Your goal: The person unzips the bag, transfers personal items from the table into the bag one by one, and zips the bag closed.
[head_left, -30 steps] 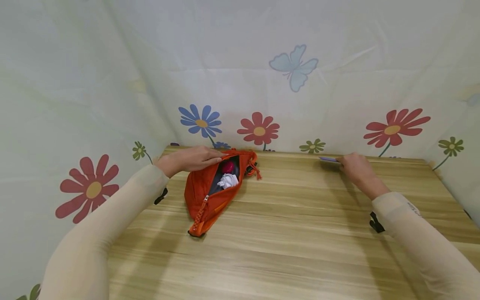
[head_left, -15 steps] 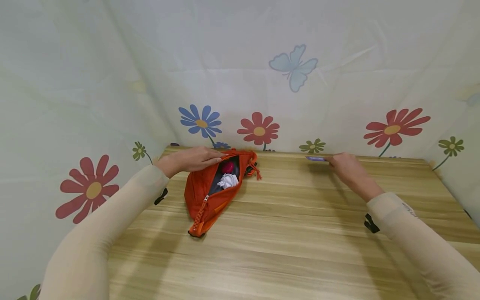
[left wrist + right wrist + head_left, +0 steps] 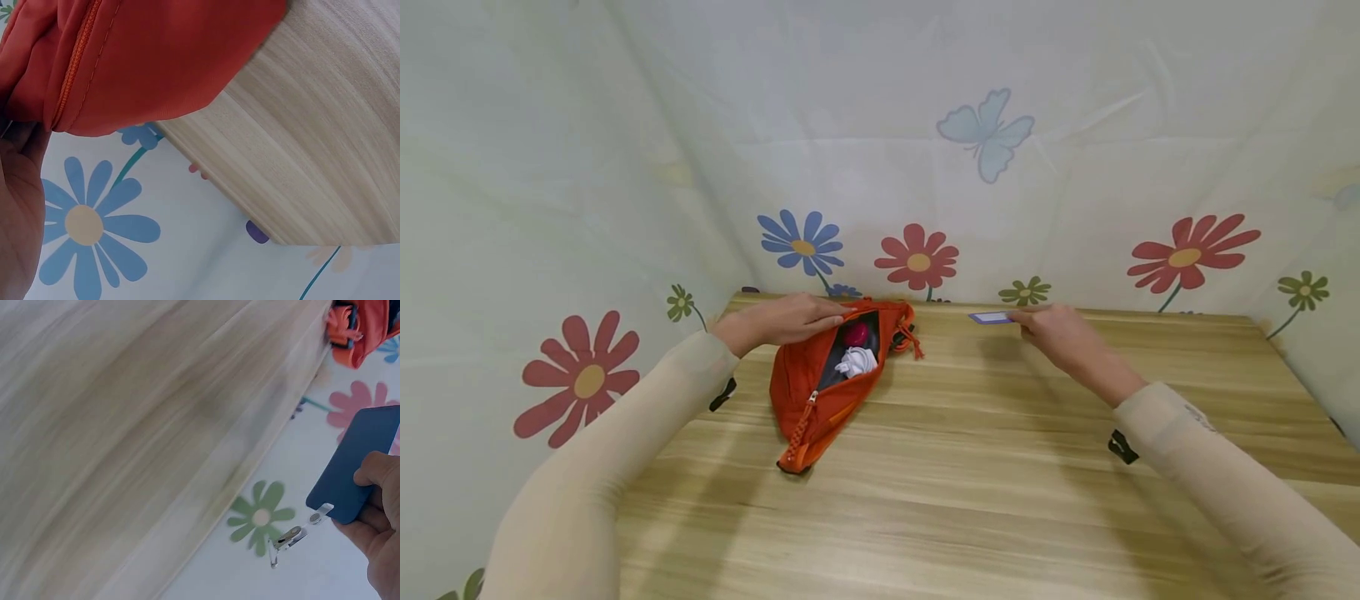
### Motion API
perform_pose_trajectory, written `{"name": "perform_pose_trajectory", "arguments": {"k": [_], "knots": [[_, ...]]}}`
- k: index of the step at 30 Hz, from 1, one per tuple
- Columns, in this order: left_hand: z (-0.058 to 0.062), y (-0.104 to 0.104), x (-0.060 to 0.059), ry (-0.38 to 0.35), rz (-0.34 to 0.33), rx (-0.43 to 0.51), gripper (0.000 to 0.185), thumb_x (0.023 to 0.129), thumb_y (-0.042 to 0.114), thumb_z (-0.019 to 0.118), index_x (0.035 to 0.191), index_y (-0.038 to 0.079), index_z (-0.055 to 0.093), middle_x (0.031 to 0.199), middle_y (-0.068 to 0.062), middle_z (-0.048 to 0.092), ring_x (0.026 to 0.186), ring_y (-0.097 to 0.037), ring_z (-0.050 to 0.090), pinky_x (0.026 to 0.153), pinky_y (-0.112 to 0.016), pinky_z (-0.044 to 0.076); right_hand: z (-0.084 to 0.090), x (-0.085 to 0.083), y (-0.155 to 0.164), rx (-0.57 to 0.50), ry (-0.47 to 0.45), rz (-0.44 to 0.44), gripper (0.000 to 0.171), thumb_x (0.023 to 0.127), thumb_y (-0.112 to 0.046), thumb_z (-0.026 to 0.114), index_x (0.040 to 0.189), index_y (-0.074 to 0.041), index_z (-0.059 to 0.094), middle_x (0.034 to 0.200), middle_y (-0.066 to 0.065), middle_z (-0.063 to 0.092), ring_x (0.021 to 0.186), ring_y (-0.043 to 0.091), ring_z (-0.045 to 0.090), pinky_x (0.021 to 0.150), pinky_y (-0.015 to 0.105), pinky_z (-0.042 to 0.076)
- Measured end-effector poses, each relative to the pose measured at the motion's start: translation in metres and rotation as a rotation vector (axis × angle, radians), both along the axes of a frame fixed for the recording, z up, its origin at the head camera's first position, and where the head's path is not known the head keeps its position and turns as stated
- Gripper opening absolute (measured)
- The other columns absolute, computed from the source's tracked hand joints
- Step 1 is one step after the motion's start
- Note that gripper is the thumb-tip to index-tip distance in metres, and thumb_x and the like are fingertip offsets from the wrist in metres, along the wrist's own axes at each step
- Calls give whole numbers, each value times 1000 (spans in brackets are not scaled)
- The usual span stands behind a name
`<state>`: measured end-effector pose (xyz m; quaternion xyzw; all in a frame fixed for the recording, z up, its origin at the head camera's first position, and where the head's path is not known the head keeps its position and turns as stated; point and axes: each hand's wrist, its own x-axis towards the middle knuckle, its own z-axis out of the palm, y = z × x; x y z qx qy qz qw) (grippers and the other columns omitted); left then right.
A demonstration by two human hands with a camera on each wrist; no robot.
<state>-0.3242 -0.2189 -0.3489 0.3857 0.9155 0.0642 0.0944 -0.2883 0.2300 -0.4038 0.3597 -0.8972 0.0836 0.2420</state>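
Note:
An orange waist bag (image 3: 793, 375) lies on the wooden table with its zipper open. Inside it are a white charger with a coiled cable (image 3: 856, 362) and a pink-red round thing (image 3: 855, 335). My left hand (image 3: 782, 319) holds the bag's far left rim, its fingers over the edge; the thumb is hidden in the head view. To the right, above the table's back edge, my right hand (image 3: 1063, 333) pinches a badge holder (image 3: 990, 317). In the right wrist view the badge holder (image 3: 359, 459) shows a blue back, and a metal clip (image 3: 289, 538) dangles from its strap.
The wood-grain table (image 3: 925, 500) ends at the back against a flower-printed curtain (image 3: 865, 167), which also hangs at both sides. An orange cord (image 3: 913, 340) trails from the bag's right end.
My right hand has moved left toward the bag with the badge holder, whose pale face has turned more into view. The left hand and the bag stay in place.

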Motion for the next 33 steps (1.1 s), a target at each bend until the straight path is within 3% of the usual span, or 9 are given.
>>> {"name": "perform_pose_trajectory", "arguments": {"k": [15, 25, 33], "knots": [[0, 0, 1, -2, 5, -7, 46, 110, 34, 44, 148, 10, 54, 147, -10, 57, 137, -31, 52, 116, -49, 37, 14, 20, -61, 51, 132, 220, 45, 82, 3, 81, 126, -1, 71, 121, 19, 71, 111, 35, 70, 85, 47, 58], [3, 2, 2, -1, 3, -4, 45, 109, 31, 47, 147, 9, 55, 146, -10, 58, 135, -32, 54, 114, -50, 39, 18, 23, -107, 108, 206, 333, 48, 84, -1, 81, 131, -8, 71, 126, 9, 71, 118, 24, 67, 95, 42, 55], [0, 0, -1, -7, 14, 1, 45, 110, 33, 46, 147, 10, 55, 146, -10, 58, 135, -30, 54, 115, -49, 39, 23, 23, -145, 57, 215, 471, 47, 87, -8, 79, 133, -13, 70, 128, 3, 71, 120, 20, 67, 97, 36, 54]]}}
